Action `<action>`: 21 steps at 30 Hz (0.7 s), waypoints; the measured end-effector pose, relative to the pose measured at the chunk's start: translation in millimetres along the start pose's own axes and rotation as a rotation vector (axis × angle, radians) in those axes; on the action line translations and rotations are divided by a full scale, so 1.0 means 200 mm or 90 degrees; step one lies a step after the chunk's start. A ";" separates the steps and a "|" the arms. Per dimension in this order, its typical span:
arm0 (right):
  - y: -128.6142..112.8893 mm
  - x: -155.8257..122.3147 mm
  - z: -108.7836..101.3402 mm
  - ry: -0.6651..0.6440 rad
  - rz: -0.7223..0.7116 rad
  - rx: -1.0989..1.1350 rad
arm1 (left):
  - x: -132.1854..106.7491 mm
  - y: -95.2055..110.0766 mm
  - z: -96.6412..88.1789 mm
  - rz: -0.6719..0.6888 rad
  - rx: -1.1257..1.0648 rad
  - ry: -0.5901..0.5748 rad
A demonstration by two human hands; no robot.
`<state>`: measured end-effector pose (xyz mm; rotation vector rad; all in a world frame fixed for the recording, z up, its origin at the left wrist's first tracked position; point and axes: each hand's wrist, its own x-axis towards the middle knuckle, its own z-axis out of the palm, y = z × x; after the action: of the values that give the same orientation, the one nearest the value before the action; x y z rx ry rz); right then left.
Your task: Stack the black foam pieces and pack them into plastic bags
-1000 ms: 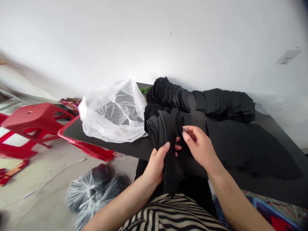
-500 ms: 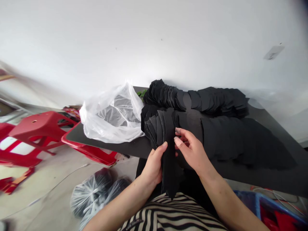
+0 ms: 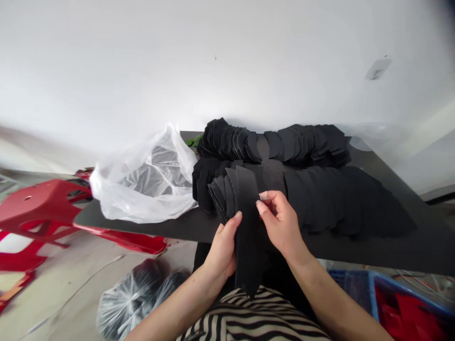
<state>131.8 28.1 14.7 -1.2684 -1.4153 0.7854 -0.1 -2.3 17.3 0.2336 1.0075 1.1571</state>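
My left hand (image 3: 221,251) is closed around a fanned bundle of black fabric pieces (image 3: 224,189), thumb pressed on top. The front piece (image 3: 248,232) hangs down toward my striped shirt. At that piece's right edge, my right hand (image 3: 283,222) pinches with thumb and forefinger, the other fingers curled behind. Just beyond my right hand, a long overlapping row of black pieces (image 3: 341,201) lies on the dark table (image 3: 377,253). A second row of black pieces (image 3: 309,142) runs along the wall side.
An open white plastic bag (image 3: 142,189) stands on the table's left end. Red stools (image 3: 39,201) are at the left. Tied clear bags with dark contents (image 3: 124,298) lie on the floor. A blue crate (image 3: 373,293) holding red material sits below the table at right.
The view has turned slightly, so the table and rows appear farther left. The front black piece now sits more apart from the bundle, its upper part spread out flat. Both hands keep their grip.
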 end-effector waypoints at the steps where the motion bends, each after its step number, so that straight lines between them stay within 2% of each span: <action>1: 0.01 0.03 -0.02 -0.002 0.021 0.025 | 0.00 0.00 0.00 -0.008 0.009 0.002; 3: 0.06 0.11 -0.09 0.007 0.033 0.028 | 0.01 0.02 0.00 -0.030 0.023 -0.022; 5: 0.14 0.20 -0.20 0.024 0.027 -0.032 | 0.03 0.03 -0.01 -0.049 0.039 -0.076; 7: 0.24 0.29 -0.32 0.034 0.033 -0.137 | 0.05 0.05 -0.02 -0.055 0.058 -0.115; 9: 0.35 0.36 -0.43 0.034 0.054 -0.272 | 0.06 0.05 -0.03 -0.051 0.072 -0.123; 12: 0.47 0.43 -0.54 0.012 0.089 -0.486 | 0.08 0.06 -0.04 -0.060 0.071 -0.125; 14: 0.50 0.44 -0.57 -0.005 0.109 -0.600 | 0.08 0.06 -0.05 -0.069 0.066 -0.127; 17: 0.47 0.41 -0.55 -0.010 0.099 -0.736 | 0.08 0.07 -0.06 -0.068 0.068 -0.130; 19: 0.42 0.37 -0.50 -0.004 0.039 -0.786 | 0.08 0.07 -0.07 -0.065 0.071 -0.132; 21: 0.37 0.30 -0.43 -0.035 -0.053 -0.785 | 0.08 0.07 -0.08 -0.066 0.071 -0.137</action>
<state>240.7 89.3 -16.2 -2.0460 -2.0628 -0.2358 -21.9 12.2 8.4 0.3824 0.8847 0.9608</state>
